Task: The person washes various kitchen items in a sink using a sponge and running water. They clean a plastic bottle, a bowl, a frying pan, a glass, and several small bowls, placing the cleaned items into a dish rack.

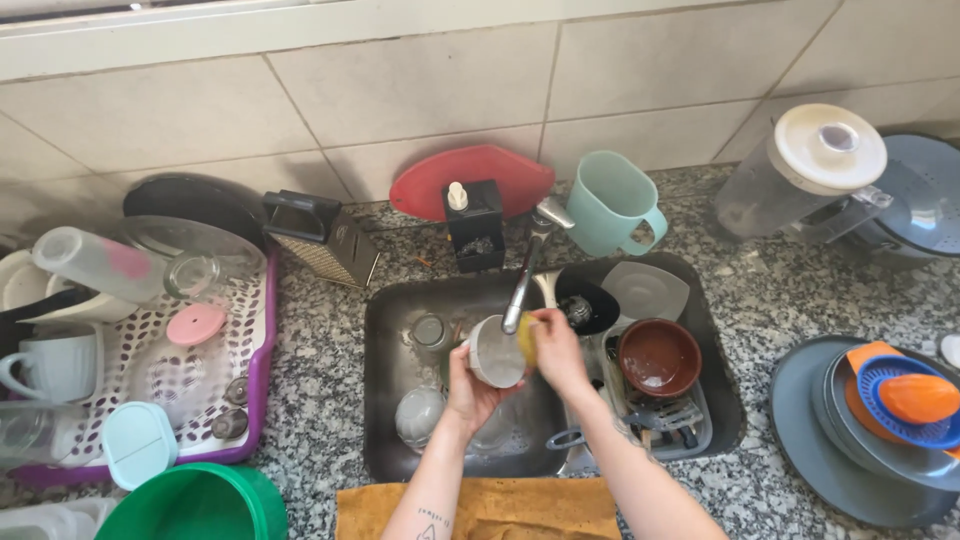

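A speckled granite desk (760, 300) surrounds a steel sink (385, 400) crowded with dishes, among them a brown bowl (658, 356) to the right and glasses lying low in the basin. A purple-rimmed drying rack (262, 370) with cups and lids stands on the left, a stack of grey plates (810, 420) on the right, and a mustard-coloured cloth (480, 505) lies along the front edge.

Over the middle of the sink, just under the tap (525, 280), the left hand (470, 385) holds a small white cup (495, 352), its fingers wrapped around the body from below. The right hand (558, 350) has its fingers closed on a yellow sponge (526, 338) pressed against the cup's rim.

The cup looks light and stiff, likely ceramic, so breakable if it drops among the hard dishes below. Wet and possibly soapy, it would be slippery; a full wrap around the body, as now, seems the surest hold. The sponge is soft and gives under the fingers.
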